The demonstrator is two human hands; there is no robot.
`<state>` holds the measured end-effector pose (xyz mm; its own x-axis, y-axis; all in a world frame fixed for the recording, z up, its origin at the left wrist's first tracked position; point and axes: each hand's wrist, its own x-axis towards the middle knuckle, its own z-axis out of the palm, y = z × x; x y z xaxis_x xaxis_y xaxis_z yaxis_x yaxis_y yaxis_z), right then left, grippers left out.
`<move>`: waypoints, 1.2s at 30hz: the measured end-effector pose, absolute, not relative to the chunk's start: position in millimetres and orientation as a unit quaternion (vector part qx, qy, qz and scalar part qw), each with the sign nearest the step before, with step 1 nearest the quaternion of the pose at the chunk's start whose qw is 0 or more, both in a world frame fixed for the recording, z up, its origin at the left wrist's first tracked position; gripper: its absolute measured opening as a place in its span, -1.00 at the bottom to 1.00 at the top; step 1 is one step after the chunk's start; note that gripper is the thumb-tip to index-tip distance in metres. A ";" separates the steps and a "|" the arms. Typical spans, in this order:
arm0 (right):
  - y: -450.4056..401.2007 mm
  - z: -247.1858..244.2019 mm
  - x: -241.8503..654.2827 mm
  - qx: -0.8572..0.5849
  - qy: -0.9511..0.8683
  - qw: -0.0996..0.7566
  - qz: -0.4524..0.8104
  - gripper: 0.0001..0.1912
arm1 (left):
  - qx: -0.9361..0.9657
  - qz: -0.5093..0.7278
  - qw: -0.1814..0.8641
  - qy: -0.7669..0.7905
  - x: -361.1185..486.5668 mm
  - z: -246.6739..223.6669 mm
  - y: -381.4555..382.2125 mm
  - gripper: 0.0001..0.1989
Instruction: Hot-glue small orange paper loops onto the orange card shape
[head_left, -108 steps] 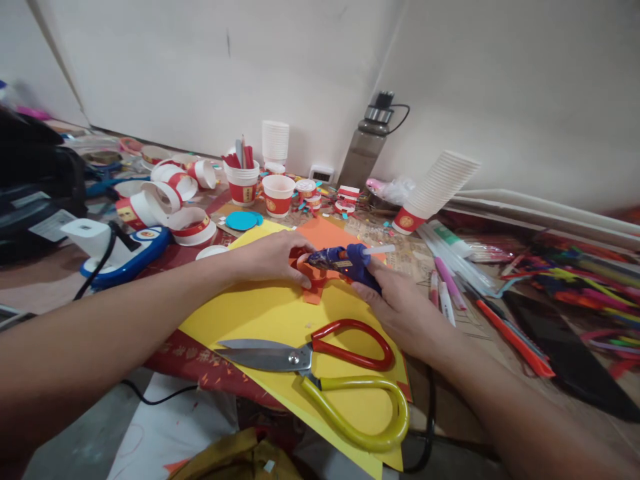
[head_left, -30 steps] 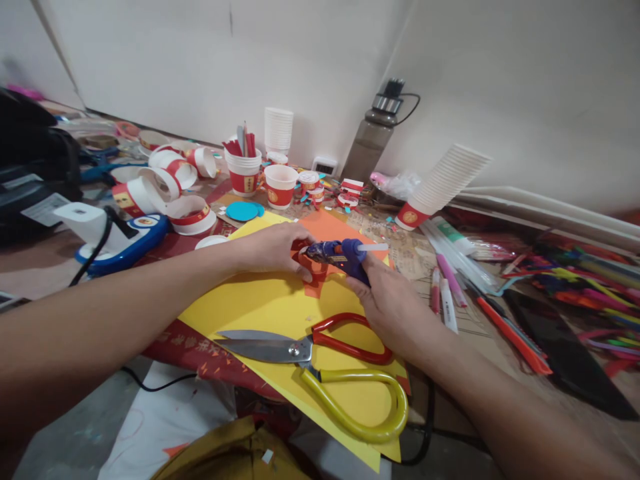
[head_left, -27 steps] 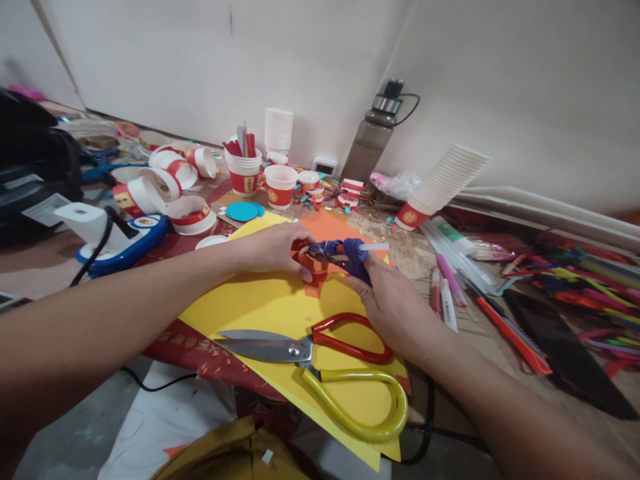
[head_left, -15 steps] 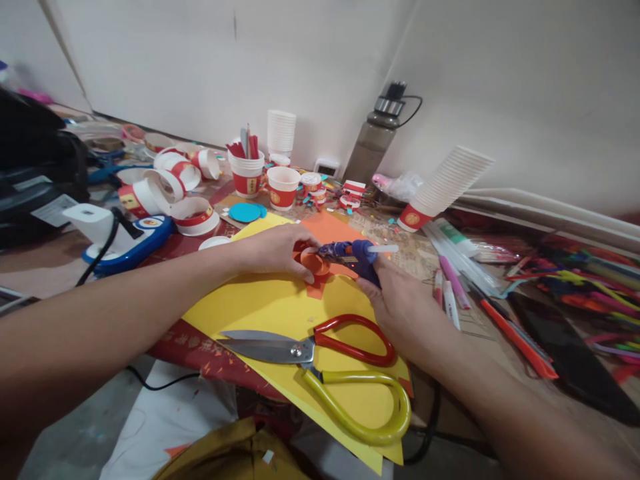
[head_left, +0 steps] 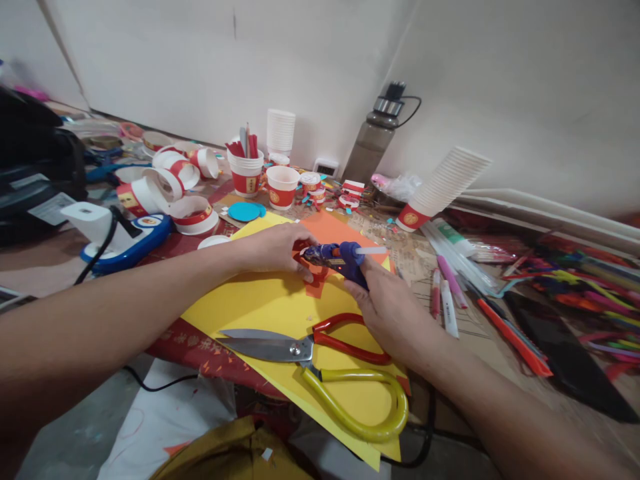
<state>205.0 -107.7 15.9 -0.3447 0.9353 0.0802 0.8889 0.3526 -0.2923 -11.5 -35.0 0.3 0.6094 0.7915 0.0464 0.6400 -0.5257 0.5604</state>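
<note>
My right hand (head_left: 376,283) is wrapped round a blue hot glue gun (head_left: 345,255), a clear glue stick poking out of its back end. The gun's nozzle reaches over a curled piece of orange paper (head_left: 315,283), which my left hand (head_left: 290,248) grips from the left between thumb and fingers. Most of that paper is hidden behind the gun and the fingers. Underneath lie yellow paper sheets (head_left: 240,300) and a flat orange sheet (head_left: 325,227). Large scissors (head_left: 295,350) with one red and one yellow handle rest on the yellow sheets, nearer to me.
Paper cups (head_left: 283,187), cut cup rings (head_left: 193,215) and blue paper discs (head_left: 243,211) stand behind. At left is a blue power strip (head_left: 135,240). A leaning cup stack (head_left: 445,187), a bottle (head_left: 373,143), markers (head_left: 449,303), a box cutter (head_left: 515,337) and a phone (head_left: 570,353) lie rightward.
My right hand has moved the glue gun left, so its nozzle now lies over the curled orange paper and covers more of it. My left hand stays almost in place.
</note>
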 end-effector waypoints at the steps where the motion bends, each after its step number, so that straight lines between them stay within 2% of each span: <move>1: -107.5 16.3 204.4 -0.563 -0.812 0.114 0.101 -0.81 | 0.861 0.152 0.255 0.413 -11.6 -0.7 -34.4 -0.59; 9: -105.3 20.5 204.8 -0.586 -0.795 0.117 0.101 -0.77 | 0.865 0.162 0.278 0.386 -13.6 -3.7 -32.6 -0.63; 23: -108.9 24.4 212.1 -0.574 -0.807 0.128 0.063 -0.77 | 0.867 0.162 0.246 0.401 -14.0 -4.3 -31.5 -0.55; 36: -105.5 15.6 207.6 -0.573 -0.800 0.134 0.119 -0.73 | 0.867 0.169 0.275 0.380 -13.2 -3.4 -33.1 -0.64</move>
<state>207.6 -105.5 15.6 -0.3077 0.9484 0.0771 0.8844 0.3150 -0.3445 -13.2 -33.1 -3.4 0.6534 0.7523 0.0843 0.5658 -0.5593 0.6058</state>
